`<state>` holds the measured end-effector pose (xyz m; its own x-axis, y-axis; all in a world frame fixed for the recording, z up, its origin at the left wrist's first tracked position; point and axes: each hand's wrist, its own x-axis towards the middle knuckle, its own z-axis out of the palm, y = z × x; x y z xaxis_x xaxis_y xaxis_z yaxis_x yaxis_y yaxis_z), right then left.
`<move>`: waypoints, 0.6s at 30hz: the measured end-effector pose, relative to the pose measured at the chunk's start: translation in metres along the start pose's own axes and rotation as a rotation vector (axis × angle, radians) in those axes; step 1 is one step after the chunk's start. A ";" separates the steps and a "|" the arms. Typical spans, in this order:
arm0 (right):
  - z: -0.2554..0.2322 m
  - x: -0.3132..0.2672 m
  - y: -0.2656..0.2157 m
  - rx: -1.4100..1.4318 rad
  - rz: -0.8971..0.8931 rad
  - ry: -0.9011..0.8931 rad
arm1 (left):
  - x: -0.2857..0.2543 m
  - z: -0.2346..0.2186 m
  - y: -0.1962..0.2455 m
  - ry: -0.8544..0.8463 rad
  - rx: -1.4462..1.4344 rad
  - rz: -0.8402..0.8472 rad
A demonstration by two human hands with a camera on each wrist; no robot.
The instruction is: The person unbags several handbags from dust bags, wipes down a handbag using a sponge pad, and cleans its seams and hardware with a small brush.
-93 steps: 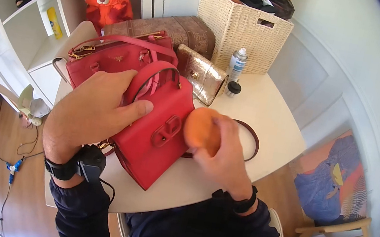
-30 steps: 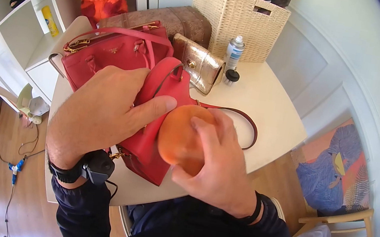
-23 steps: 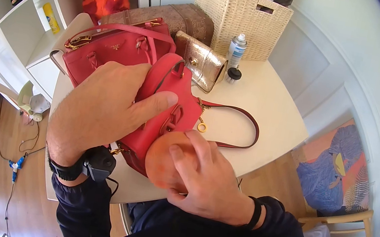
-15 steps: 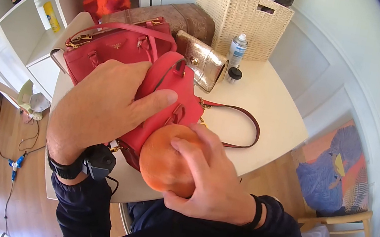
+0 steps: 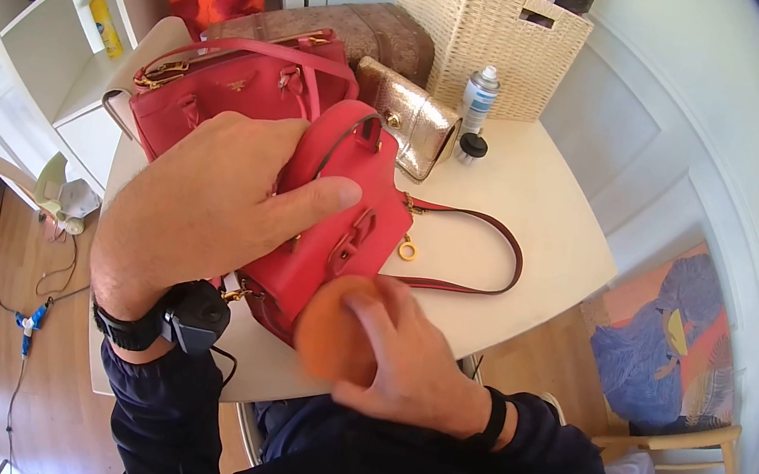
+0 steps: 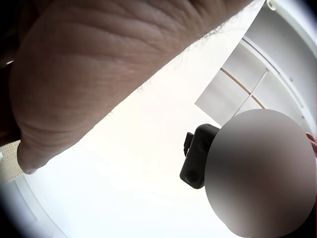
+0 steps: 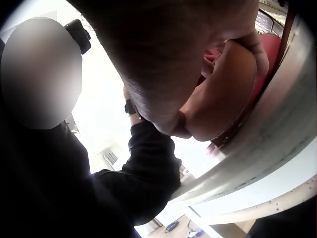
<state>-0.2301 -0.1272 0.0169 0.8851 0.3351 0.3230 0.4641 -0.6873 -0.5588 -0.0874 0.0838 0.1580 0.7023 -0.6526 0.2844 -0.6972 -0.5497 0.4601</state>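
A red handbag (image 5: pixel 379 181) leans on the table, its top handle raised and a gold ring showing at its right side. My left hand (image 5: pixel 209 197) holds it near the handle, thumb laid along the front; the other fingers are hidden. With my right hand (image 5: pixel 422 371) I grip a round orange sponge pad (image 5: pixel 331 330) at the bag's lower right edge. The pad (image 7: pixel 223 94) looks thick and curved in the right wrist view, close to the red bag. The left wrist view shows mostly the underside of my left hand (image 6: pixel 94 74).
Behind stand a second red handbag (image 5: pixel 221 97), a gold clutch (image 5: pixel 401 114), a brown patterned bag (image 5: pixel 354 35) and a wicker basket (image 5: pixel 495 44). A spray can (image 5: pixel 478 97) and a small black-topped brush (image 5: pixel 472 148) are at the back right. A strap loop (image 5: pixel 509 250) lies on the table.
The orange pad has moved from the bag's right side down to its lower right edge, shifting slightly in the last half second. The bag has turned, uncovering the gold ring. My left hand keeps its hold.
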 end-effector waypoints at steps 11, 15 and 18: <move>0.001 0.008 0.001 -0.092 0.042 0.042 | 0.001 -0.002 0.004 -0.022 -0.030 -0.058; 0.003 0.008 0.008 -0.131 0.134 0.096 | 0.000 0.004 -0.006 0.049 0.041 0.026; 0.007 0.004 -0.008 -0.103 0.004 0.005 | 0.002 -0.005 0.009 -0.074 -0.092 -0.130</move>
<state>-0.2305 -0.1156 0.0169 0.8866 0.3294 0.3248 0.4545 -0.7510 -0.4789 -0.0919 0.0797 0.1668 0.7709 -0.6174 0.1565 -0.5825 -0.5840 0.5654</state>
